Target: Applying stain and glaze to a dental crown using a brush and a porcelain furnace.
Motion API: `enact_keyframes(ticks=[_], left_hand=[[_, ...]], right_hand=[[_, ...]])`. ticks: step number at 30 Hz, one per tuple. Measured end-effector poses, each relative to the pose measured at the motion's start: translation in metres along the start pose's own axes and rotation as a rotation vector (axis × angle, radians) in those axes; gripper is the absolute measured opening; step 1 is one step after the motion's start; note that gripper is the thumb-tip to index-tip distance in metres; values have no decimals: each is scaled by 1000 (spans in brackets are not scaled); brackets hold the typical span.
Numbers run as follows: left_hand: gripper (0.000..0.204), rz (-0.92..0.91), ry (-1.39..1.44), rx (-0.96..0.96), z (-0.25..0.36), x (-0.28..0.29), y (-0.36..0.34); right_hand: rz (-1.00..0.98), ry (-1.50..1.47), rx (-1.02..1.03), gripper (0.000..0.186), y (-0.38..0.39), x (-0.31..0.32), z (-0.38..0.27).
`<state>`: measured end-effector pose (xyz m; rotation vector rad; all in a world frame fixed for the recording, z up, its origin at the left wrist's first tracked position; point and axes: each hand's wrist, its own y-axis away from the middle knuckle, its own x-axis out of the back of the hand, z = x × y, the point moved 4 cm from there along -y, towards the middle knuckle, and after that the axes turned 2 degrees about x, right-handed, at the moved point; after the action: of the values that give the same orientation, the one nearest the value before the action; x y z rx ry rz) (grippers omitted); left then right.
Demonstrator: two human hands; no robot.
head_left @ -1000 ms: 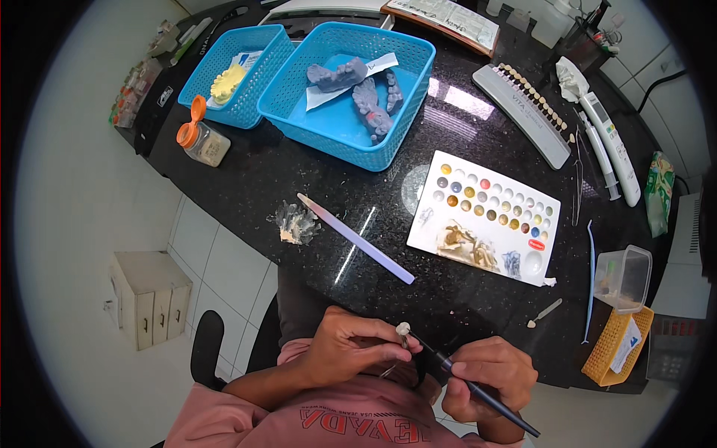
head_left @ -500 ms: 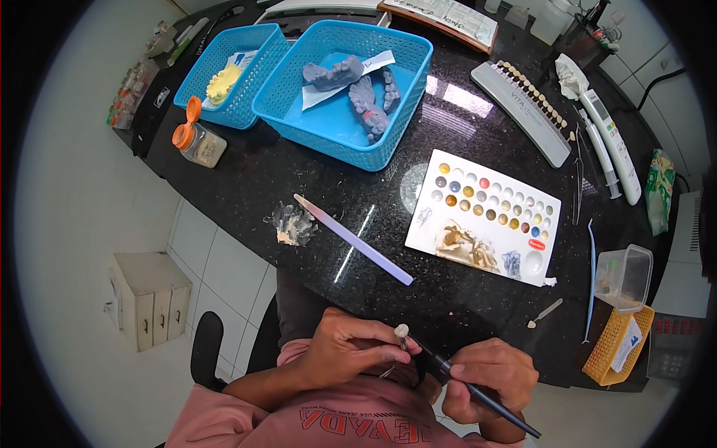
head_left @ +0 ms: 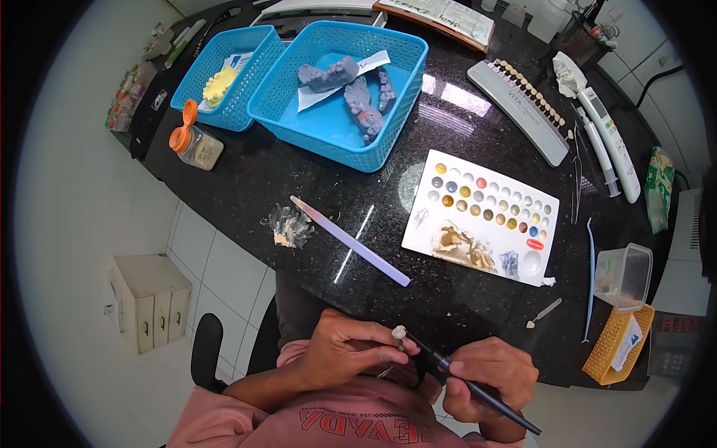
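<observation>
Fingers of my left hand pinched together, holding up a small whitish piece at the frame's lower centre; my right hand gripped a dark slender tool, tip nearby. Slack pinching or a jolting tip risked knocking the piece loose.

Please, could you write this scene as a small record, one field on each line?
Left hand: grips a thin holder with a small pale piece at its top
Right hand: holds a dark pen-like tool
Tool tip: near the piece; contact cannot be told
Palette: white, with coloured wells, flat on the black table
Purple stick: on the table, left of the palette
Large blue basket: grey casts
Small blue basket: yellow cast
Jar: orange lid open
</observation>
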<state>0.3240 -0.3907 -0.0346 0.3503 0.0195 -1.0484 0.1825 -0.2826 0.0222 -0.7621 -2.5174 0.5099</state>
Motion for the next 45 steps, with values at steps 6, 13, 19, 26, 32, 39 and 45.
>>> enact_keyframes(ticks=[6, 13, 19, 26, 32, 39, 45], left_hand=[[10, 0, 9, -26, -2, 0, 0], [10, 15, 26, 10, -4, 1, 1], [10, 12, 28, -10, -1, 0, 0], [9, 0, -9, 22, -1, 2, 1], [8, 3, -10, 39, 2, 0, 0], [8, 3, 1, 26, 2, -2, -3], [10, 13, 58, -6, -1, -3, 0]], right_hand=[[-19, -22, -13, 11, 0, 3, 1], [-45, -110, 31, 12, -2, 1, 5], [-41, -84, 15, 12, -2, 2, 4], [-24, -23, -20, 12, 0, -1, 1], [-2, -31, -31, 9, 0, 0, 0], [-21, -89, 5, 16, 3, 8, 3], [429, 136, -78, 18, -3, 60, 8]])
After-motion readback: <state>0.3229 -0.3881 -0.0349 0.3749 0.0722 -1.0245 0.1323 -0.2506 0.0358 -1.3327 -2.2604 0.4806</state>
